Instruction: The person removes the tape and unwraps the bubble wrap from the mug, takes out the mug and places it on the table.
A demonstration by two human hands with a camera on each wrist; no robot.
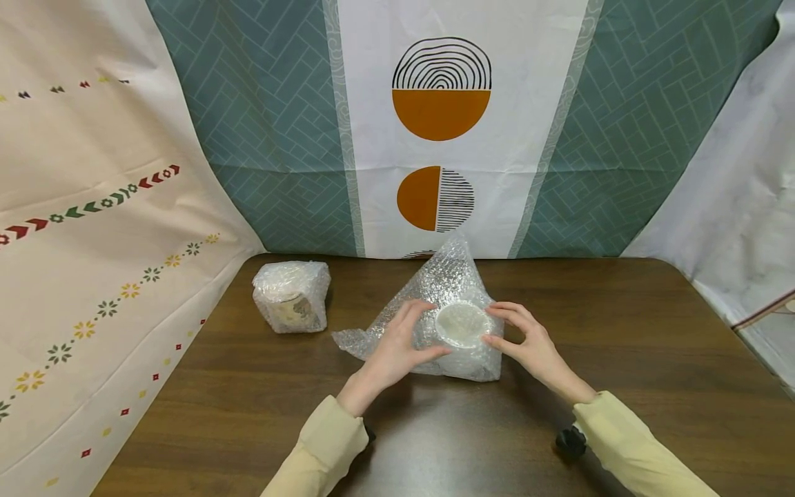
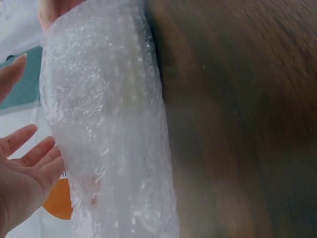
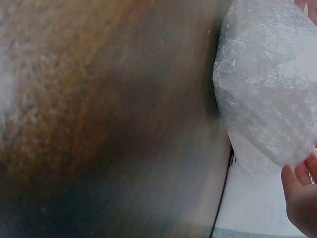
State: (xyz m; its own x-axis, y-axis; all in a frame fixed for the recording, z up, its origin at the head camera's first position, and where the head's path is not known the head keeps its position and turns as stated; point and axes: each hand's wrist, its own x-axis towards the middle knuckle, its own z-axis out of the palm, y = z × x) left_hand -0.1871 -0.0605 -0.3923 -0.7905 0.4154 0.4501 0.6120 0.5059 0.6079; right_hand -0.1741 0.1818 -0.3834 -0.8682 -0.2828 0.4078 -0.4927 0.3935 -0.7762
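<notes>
A sheet of bubble wrap lies loosely around a squat object near the table's middle, with one pointed corner reaching up and another out to the left. A pale round end shows on top, and the rest of that object is hidden by the wrap. My left hand is at its left side, thumb and fingers spread apart; in the left wrist view its fingers lie along the wrap's side. On the right, my right hand touches the wrap beside the round end with thumb and fingertips apart.
Further left stands another bubble-wrapped bundle, a printed brownish patch showing through. The brown wooden table ends at the back against a patterned curtain. A cream cloth hangs along the left side.
</notes>
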